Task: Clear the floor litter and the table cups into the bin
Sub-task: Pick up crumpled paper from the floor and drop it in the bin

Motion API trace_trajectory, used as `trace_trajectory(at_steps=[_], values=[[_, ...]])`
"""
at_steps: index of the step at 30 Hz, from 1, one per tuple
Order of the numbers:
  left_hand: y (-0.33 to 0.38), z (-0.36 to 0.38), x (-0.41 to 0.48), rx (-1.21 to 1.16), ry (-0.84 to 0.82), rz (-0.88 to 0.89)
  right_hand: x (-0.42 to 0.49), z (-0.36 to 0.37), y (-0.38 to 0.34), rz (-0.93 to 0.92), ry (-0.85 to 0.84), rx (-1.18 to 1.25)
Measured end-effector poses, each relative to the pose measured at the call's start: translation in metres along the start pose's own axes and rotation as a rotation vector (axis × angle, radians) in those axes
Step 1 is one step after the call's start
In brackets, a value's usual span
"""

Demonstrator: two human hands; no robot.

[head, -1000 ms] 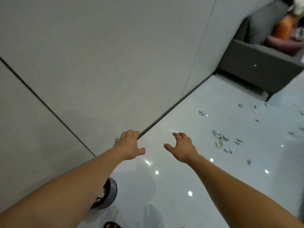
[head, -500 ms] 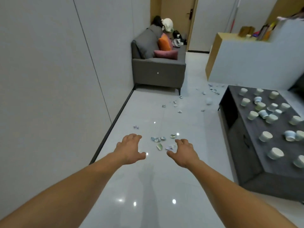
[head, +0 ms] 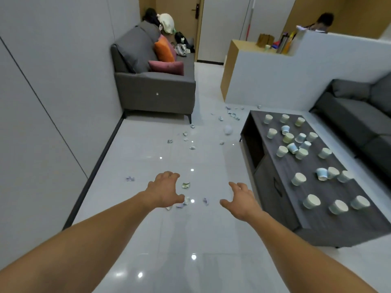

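Crumpled bits of paper litter (head: 186,185) lie scattered on the glossy white floor, some just ahead of my hands and more litter (head: 232,115) farther off by the sofa. Several paper cups (head: 298,179) stand and lie on the dark low table (head: 281,210) to the right. My left hand (head: 165,190) and my right hand (head: 241,199) are stretched out in front of me above the floor, fingers loosely spread, holding nothing. No bin is in view.
A grey sofa (head: 154,89) with orange and pink cushions stands against the left wall. A second dark sofa (head: 359,115) sits behind the table at right. A white partition (head: 275,72) and a person's head behind it are at the back.
The view has swung up from the wall and floor to the whole room, bringing the table and cups into sight. My hands have spread a little wider apart.
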State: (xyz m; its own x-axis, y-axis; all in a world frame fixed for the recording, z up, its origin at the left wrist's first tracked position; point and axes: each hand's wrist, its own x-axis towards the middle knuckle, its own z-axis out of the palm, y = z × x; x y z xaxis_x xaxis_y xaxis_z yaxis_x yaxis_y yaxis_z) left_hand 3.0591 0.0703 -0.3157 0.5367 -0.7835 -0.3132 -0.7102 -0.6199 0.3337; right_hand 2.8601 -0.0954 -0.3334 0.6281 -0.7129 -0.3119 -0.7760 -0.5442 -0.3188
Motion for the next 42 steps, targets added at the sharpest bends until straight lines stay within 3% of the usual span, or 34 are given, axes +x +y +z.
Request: trace_trajectory(at_steps=[9,20,33,42], values=[[0.048,-0.012,0.130,0.006,-0.079,0.055,0.115,-0.024,0.032,0.019,-0.076,0.015],[0.060,-0.016,0.232,-0.084,-0.105,-0.195,0.283,-0.064,0.045,-0.139,-0.246,-0.082],[-0.011,-0.001,0.369,-0.303,-0.186,-0.370,0.428,-0.021,0.004,-0.223,-0.472,-0.230],[-0.047,0.126,0.446,-0.478,-0.246,-0.602,0.558,0.111,0.036,-0.294,-0.680,-0.322]])
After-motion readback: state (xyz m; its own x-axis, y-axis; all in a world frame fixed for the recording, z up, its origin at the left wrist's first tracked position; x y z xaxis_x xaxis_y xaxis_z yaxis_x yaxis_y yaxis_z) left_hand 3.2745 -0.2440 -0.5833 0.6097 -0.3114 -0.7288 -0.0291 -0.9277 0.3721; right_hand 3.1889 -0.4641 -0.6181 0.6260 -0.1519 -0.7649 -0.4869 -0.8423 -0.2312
